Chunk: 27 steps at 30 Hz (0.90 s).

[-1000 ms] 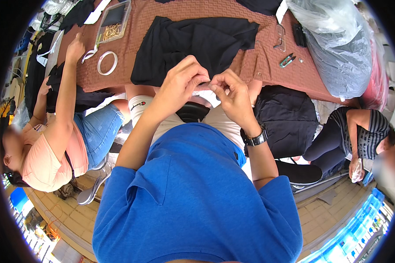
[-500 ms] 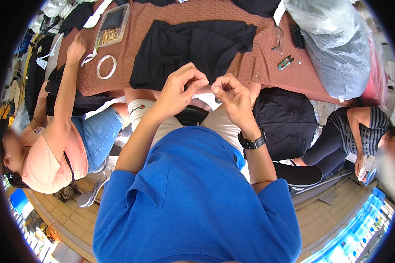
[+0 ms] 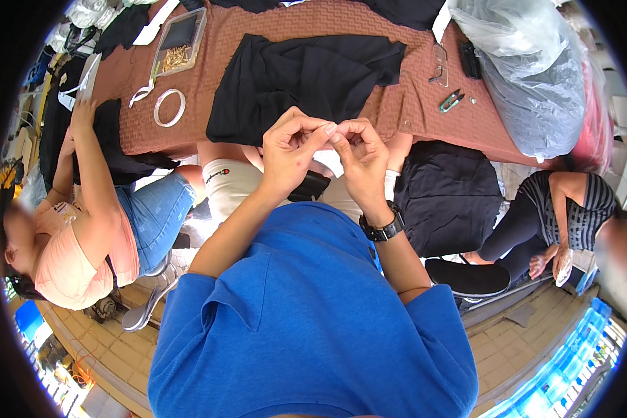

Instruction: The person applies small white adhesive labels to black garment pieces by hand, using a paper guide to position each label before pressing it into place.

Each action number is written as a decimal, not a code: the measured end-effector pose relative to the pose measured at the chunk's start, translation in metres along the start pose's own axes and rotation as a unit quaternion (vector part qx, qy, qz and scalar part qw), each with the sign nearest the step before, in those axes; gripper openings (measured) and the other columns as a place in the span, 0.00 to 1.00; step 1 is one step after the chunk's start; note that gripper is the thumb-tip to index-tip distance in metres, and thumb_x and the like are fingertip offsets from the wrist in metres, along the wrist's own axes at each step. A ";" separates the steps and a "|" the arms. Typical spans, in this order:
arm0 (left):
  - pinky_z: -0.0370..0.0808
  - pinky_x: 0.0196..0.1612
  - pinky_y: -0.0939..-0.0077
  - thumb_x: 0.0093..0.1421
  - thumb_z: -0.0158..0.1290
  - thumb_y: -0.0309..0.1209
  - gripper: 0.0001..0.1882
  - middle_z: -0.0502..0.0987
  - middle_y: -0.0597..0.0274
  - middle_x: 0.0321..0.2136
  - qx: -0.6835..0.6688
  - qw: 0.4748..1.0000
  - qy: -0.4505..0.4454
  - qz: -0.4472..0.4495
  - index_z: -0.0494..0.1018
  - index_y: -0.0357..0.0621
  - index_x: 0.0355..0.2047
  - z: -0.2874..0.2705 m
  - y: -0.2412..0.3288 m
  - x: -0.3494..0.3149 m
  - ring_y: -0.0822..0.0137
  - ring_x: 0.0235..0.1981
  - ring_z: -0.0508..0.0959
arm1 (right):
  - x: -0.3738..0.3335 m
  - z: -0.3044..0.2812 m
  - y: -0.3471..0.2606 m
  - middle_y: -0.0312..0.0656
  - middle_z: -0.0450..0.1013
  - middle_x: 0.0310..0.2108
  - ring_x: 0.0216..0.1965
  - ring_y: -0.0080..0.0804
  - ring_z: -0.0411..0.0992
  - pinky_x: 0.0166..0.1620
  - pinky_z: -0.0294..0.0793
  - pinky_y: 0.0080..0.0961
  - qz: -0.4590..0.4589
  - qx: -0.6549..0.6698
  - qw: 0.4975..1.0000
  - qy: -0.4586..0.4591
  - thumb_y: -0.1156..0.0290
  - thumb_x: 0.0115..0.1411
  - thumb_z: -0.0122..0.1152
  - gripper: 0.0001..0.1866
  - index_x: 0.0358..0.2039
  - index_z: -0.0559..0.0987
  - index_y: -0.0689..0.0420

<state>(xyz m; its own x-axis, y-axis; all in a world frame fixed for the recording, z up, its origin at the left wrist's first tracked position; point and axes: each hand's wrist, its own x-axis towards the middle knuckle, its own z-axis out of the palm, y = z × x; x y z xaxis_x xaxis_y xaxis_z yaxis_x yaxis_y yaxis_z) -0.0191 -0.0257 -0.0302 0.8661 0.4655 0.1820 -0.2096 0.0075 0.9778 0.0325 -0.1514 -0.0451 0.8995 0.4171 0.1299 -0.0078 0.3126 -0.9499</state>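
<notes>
Over the near edge of the table, my left hand (image 3: 289,155) and my right hand (image 3: 362,159) meet fingertip to fingertip. Each is closed in a pinch of thumb and forefinger. Whatever lies between the fingertips is too small and covered to make out. Just beyond them, a folded black cloth (image 3: 303,80) lies on the brown tablecloth (image 3: 209,28). A dark watch sits on my right wrist.
Thread snips (image 3: 451,101), eyeglasses (image 3: 439,70) and a large plastic bag (image 3: 536,90) lie right. A white ring (image 3: 182,104) and a clear box (image 3: 201,38) holding small golden pieces lie left. People sit on both sides; black fabric (image 3: 449,198) hangs at my right.
My hands have come closer together, the right moving left, and their fingertips now touch. A small dark thing glimpsed between them is now hidden. The left co-worker's hand has drawn nearer to their body.
</notes>
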 end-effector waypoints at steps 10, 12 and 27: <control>0.74 0.31 0.79 0.54 0.64 0.21 0.04 0.73 0.62 0.29 0.203 0.972 -0.044 0.112 0.81 0.37 0.32 -0.005 0.004 -0.007 0.72 0.27 0.75 | 0.001 -0.011 -0.006 0.38 0.71 0.43 0.41 0.20 0.72 0.45 0.75 0.21 -0.029 -0.056 0.996 -0.058 0.78 0.67 0.59 0.03 0.40 0.78 0.62; 0.74 0.33 0.76 0.53 0.64 0.20 0.05 0.72 0.60 0.33 0.246 0.957 -0.049 0.145 0.80 0.38 0.31 -0.011 0.004 -0.008 0.68 0.30 0.75 | 0.003 -0.018 -0.013 0.40 0.74 0.41 0.38 0.21 0.74 0.43 0.76 0.21 -0.034 -0.071 0.996 -0.037 0.76 0.68 0.58 0.03 0.40 0.77 0.61; 0.67 0.52 0.67 0.56 0.64 0.25 0.05 0.72 0.56 0.45 0.489 0.856 0.134 0.097 0.80 0.39 0.32 -0.147 0.022 -0.037 0.58 0.48 0.70 | 0.036 -0.194 -0.174 0.42 0.71 0.34 0.35 0.32 0.70 0.41 0.73 0.28 -0.223 -0.011 0.971 0.090 0.72 0.71 0.55 0.05 0.41 0.74 0.60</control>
<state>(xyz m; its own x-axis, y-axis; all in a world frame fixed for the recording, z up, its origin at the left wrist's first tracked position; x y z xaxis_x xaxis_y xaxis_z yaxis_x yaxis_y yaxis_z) -0.1221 0.0876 -0.0305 0.6952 0.5614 0.4488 0.2563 -0.7770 0.5749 0.1515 -0.3561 0.0695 0.8734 0.0871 0.4791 0.4071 0.4091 -0.8166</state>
